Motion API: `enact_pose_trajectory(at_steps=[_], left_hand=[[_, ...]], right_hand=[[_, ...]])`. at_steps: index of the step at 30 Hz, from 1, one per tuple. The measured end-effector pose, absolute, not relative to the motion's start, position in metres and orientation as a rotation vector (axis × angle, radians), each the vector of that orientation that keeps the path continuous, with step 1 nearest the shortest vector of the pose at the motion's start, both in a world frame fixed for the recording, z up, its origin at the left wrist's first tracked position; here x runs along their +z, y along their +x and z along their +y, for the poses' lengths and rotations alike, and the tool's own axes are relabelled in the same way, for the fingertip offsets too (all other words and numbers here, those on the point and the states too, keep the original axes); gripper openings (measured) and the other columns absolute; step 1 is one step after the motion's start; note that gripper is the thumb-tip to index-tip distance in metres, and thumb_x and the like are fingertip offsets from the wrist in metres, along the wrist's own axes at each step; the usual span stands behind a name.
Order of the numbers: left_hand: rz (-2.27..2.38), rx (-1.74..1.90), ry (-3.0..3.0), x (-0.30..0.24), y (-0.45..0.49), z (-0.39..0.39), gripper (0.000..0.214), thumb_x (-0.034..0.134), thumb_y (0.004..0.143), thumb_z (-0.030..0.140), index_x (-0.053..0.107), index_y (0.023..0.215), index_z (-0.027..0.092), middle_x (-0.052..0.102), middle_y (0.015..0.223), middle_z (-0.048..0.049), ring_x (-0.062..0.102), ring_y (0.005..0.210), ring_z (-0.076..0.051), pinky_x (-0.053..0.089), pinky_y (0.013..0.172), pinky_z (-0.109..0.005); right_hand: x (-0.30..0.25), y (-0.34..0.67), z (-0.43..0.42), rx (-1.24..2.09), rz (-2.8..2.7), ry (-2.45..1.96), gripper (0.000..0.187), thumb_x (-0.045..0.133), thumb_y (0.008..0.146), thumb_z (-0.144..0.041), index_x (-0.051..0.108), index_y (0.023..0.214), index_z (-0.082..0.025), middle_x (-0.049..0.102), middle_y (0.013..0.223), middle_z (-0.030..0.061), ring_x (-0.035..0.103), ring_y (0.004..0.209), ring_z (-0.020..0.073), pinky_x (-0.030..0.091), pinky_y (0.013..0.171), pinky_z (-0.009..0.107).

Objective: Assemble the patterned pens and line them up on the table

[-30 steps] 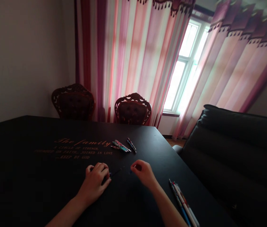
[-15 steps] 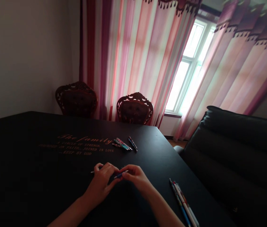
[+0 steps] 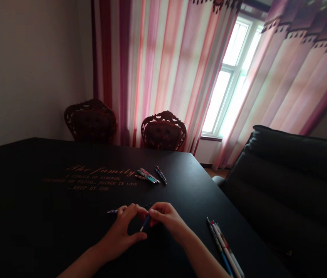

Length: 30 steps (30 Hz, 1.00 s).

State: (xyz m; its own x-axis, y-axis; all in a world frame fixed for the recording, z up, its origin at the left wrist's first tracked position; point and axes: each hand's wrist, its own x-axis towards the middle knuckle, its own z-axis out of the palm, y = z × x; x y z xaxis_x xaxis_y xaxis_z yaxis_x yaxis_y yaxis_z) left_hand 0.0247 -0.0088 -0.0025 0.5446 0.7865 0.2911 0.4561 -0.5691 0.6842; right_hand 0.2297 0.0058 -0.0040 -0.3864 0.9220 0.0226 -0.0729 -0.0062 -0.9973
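Note:
Over the near middle of the black table, my right hand (image 3: pixel 165 217) pinches a small blue pen piece (image 3: pixel 145 222) with a pale tip. The piece slants down to the left. My left hand (image 3: pixel 124 228) sits beside it, thumb stretched away from the fingers, its fingertips close to my right fingers. From behind the left knuckles pokes the end of a pale purple pen (image 3: pixel 112 211); the hand hides the rest, and I cannot tell whether it touches the pen. A dark thin piece (image 3: pixel 149 205) shows just beyond the hands.
A bunch of colourful pens (image 3: pixel 148 176) lies farther out on the table (image 3: pixel 73 227), with dark pens (image 3: pixel 160 175) to its right. Several long pens (image 3: pixel 223 247) lie near the right edge. Two carved chairs (image 3: pixel 164 131) stand behind; a black leather seat (image 3: pixel 290 193) is at right.
My left thumb has come away from the blue pen piece and spread downward. The piece has tilted more steeply in my right fingers, its pale tip now pointing down. The view has shifted slightly.

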Motion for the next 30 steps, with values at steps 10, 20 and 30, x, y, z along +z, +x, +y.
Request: enact_pose_trajectory(at_steps=[10,20,30], left_hand=[[0.953,0.761,2.189,-0.003,0.026,-0.008,0.055,0.082,0.066,0.043,0.052,0.109,0.026,0.056,0.104,-0.0013,0.050,0.103,-0.025,0.034,0.094,-0.040],[0.954,0.786,2.232,-0.003,0.026,-0.012,0.046,0.081,0.068,0.042,0.056,0.103,0.024,0.057,0.102,-0.0015,0.049,0.102,-0.025,0.034,0.096,-0.041],[0.970,0.745,2.241,0.002,0.022,-0.007,0.042,0.081,0.069,0.037,0.057,0.102,0.024,0.058,0.100,-0.0004,0.050,0.101,-0.023,0.035,0.097,-0.040]], right_hand=[[-0.008,0.231,0.005,1.611,-1.464,-0.895,0.035,0.077,0.071,-0.046,0.068,0.077,-0.013,0.064,0.061,-0.0003,0.054,0.056,0.0110,0.037,0.058,0.024],[-0.011,0.225,0.004,1.595,-1.479,-0.909,0.034,0.075,0.072,-0.047,0.067,0.076,-0.014,0.067,0.076,0.0021,0.053,0.058,0.0097,0.036,0.058,0.023],[-0.008,0.215,0.003,1.463,-1.453,-0.997,0.036,0.070,0.075,-0.052,0.062,0.071,-0.016,0.058,0.061,-0.0025,0.046,0.055,0.0102,0.034,0.057,0.024]])
